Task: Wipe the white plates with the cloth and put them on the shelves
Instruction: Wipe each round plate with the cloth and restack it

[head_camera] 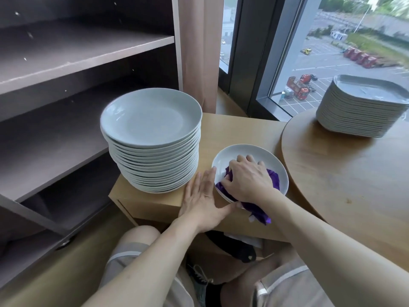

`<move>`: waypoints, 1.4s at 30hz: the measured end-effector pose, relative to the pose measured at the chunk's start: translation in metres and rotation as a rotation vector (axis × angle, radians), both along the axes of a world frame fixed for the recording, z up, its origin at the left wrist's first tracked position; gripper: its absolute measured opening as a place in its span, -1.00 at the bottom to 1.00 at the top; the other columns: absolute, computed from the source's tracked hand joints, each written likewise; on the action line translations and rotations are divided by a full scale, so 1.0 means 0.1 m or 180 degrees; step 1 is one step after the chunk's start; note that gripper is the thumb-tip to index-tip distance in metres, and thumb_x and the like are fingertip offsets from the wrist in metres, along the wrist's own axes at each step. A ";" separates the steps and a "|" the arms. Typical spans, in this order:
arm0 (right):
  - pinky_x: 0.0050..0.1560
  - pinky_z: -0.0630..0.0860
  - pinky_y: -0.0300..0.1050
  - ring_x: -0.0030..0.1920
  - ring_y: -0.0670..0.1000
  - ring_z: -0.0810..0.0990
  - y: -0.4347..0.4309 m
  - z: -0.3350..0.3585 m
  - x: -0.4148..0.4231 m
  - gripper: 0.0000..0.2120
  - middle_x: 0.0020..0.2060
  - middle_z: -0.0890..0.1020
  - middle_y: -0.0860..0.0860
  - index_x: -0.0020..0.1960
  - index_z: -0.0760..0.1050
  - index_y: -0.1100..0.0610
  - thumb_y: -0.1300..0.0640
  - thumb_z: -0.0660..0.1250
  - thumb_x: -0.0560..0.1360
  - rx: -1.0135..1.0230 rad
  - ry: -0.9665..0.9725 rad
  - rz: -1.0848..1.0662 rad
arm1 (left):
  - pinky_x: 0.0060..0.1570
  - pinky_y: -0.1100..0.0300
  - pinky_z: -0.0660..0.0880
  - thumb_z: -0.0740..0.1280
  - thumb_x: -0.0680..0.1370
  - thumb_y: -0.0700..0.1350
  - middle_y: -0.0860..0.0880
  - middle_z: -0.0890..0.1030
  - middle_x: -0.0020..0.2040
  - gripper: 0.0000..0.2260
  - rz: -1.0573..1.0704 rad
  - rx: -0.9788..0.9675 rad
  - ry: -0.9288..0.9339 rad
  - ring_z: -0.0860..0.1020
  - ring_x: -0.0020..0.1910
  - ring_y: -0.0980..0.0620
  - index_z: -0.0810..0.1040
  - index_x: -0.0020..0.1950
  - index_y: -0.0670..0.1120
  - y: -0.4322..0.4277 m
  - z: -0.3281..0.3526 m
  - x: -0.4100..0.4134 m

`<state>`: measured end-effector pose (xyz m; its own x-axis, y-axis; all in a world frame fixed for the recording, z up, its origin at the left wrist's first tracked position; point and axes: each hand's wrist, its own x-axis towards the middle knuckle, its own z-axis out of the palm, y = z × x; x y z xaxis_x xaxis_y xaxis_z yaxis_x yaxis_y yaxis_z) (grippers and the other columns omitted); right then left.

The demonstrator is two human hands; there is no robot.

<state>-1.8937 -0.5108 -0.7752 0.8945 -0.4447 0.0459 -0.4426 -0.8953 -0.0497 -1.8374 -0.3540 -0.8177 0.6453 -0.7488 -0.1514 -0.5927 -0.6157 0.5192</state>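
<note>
Right hand is down on the crumpled purple cloth, fingers curled over it and bunching it against the inside of the round white shallow plate. One tail of that cloth spills over the plate's near rim and hangs past the edge. Left hand comes in flat, fingers straight and close together, laid on the wood with their edge up against the plate's left rim, thumb reaching along the near rim. The plate sits on the light wooden low cabinet, at its near right part, and a second rim peeks out just beneath it. Right beside it on the same top, to the left, towers the tall stack of round white plates, close to the left hand's fingertips. Further left, the dark brown wooden shelves stand bare-boarded. Off to the right, the round wooden table carries a stack of white square-cornered plates, well apart from the hands. Behind, a pinkish curtain hangs beside the tall window.
</note>
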 end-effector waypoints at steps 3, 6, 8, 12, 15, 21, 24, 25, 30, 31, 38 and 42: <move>-0.10 0.25 0.01 -0.10 0.05 0.32 0.00 -0.05 0.12 -0.71 -0.26 0.29 -0.10 -0.19 0.34 0.01 -0.17 0.02 0.49 0.0018 -0.0224 0.0021 | 0.58 -0.02 -0.31 0.02 0.29 0.72 0.17 -0.25 0.66 0.05 0.0028 -0.0005 -0.0040 -0.38 0.59 0.13 -0.48 0.52 0.29 -0.01 -0.02 0.00; -0.10 0.29 0.02 -0.10 0.05 0.34 -0.04 -0.07 0.23 -0.69 -0.23 0.34 -0.07 -0.19 0.34 0.01 -0.17 -0.03 0.46 -0.0019 -0.0374 0.0087 | 0.58 -0.01 -0.32 0.00 0.29 0.72 0.15 -0.27 0.66 0.07 0.0029 0.0015 -0.0084 -0.40 0.58 0.13 -0.51 0.52 0.27 -0.01 -0.03 -0.01; -0.08 0.33 0.02 -0.05 0.05 0.38 -0.10 -0.10 0.30 -0.71 -0.17 0.39 -0.05 -0.16 0.38 0.02 -0.15 0.02 0.48 -0.0065 -0.0432 0.0122 | 0.56 0.02 -0.35 -0.01 0.26 0.74 0.16 -0.28 0.65 0.08 0.0051 -0.0031 -0.0066 -0.42 0.57 0.14 -0.52 0.51 0.27 -0.01 -0.04 -0.01; 0.00 0.39 0.07 0.05 0.09 0.44 -0.23 -0.12 0.42 -0.69 -0.03 0.51 0.02 -0.02 0.48 0.04 -0.14 0.10 0.54 -0.0177 -0.0481 -0.0130 | 0.52 0.06 -0.40 0.01 0.28 0.73 0.25 -0.38 0.59 0.06 0.0012 -0.0077 -0.0079 -0.46 0.54 0.17 -0.54 0.50 0.31 0.01 -0.04 -0.02; 0.05 0.41 0.12 0.08 0.13 0.47 -0.29 -0.10 0.46 -0.66 0.02 0.54 0.07 0.05 0.54 0.08 -0.13 0.11 0.57 -0.0296 -0.0480 -0.0401 | 0.48 0.10 -0.44 0.01 0.30 0.72 0.34 -0.47 0.48 0.03 0.0008 -0.0075 -0.0090 -0.51 0.50 0.21 -0.55 0.48 0.34 0.02 -0.03 -0.02; 0.13 0.40 0.15 0.14 0.16 0.50 -0.35 -0.02 0.27 -0.62 0.09 0.55 0.09 0.17 0.53 0.12 -0.09 0.11 0.58 -0.0211 -0.0275 -0.0876 | 0.40 0.20 -0.47 0.03 0.31 0.71 0.42 -0.51 0.40 0.01 -0.0012 -0.0083 -0.0065 -0.63 0.32 0.37 -0.53 0.47 0.38 0.02 -0.02 -0.03; 0.18 0.39 0.19 0.19 0.18 0.49 -0.34 0.03 0.04 -0.61 0.14 0.52 0.10 0.18 0.47 0.10 -0.14 0.07 0.59 -0.0067 -0.0127 -0.0884 | 0.43 0.18 -0.46 0.01 0.31 0.71 0.39 -0.48 0.44 0.00 -0.0038 -0.0031 -0.0093 -0.63 0.32 0.37 -0.54 0.46 0.37 0.02 -0.02 -0.03; 0.21 0.38 0.20 0.23 0.19 0.47 -0.33 0.03 -0.04 -0.61 0.18 0.51 0.10 0.16 0.43 0.09 -0.19 0.07 0.58 -0.0016 -0.0045 -0.0832 | 0.44 0.17 -0.45 0.01 0.31 0.71 0.40 -0.50 0.43 -0.01 -0.0047 -0.0009 -0.0096 -0.64 0.31 0.37 -0.54 0.46 0.38 0.02 -0.01 -0.02; -0.02 0.33 0.13 0.08 0.14 0.34 -0.21 0.06 -0.23 -0.45 0.12 0.35 0.00 0.15 0.26 -0.01 -0.44 0.09 0.44 0.0366 0.0427 -0.0619 | 0.44 0.11 -0.42 0.01 0.30 0.71 0.41 -0.50 0.37 -0.06 -0.0006 0.0069 -0.0063 -0.69 0.19 0.45 -0.58 0.37 0.46 0.03 0.05 -0.03; -0.03 0.34 0.12 0.08 0.14 0.34 -0.19 0.07 -0.24 -0.47 0.13 0.34 0.00 0.16 0.25 -0.03 -0.41 0.14 0.44 0.0395 0.0517 -0.0579 | 0.44 0.11 -0.41 0.02 0.30 0.71 0.40 -0.45 0.40 -0.07 -0.0010 0.0087 -0.0048 -0.70 0.17 0.46 -0.59 0.35 0.47 0.04 0.06 -0.03; -0.08 0.48 -0.01 -0.06 0.03 0.45 -0.12 0.17 -0.35 -0.63 -0.09 0.41 -0.11 0.04 0.32 -0.07 -0.24 0.34 0.39 0.0971 0.0002 -0.0600 | 0.44 0.10 -0.38 0.06 0.27 0.71 0.41 -0.34 0.41 -0.07 0.0032 0.0059 0.0097 -0.70 0.13 0.46 -0.58 0.30 0.52 0.04 0.11 -0.03; -0.23 0.35 -0.16 -0.11 -0.09 0.45 -0.07 0.28 -0.54 -0.63 -0.11 0.42 -0.17 -0.01 0.33 -0.14 -0.28 0.35 0.32 0.1100 -0.0507 -0.0549 | 0.42 0.09 -0.39 0.06 0.26 0.72 0.36 -0.43 0.40 -0.05 0.0061 0.0044 0.0083 -0.68 0.19 0.37 -0.57 0.33 0.51 0.04 0.10 -0.03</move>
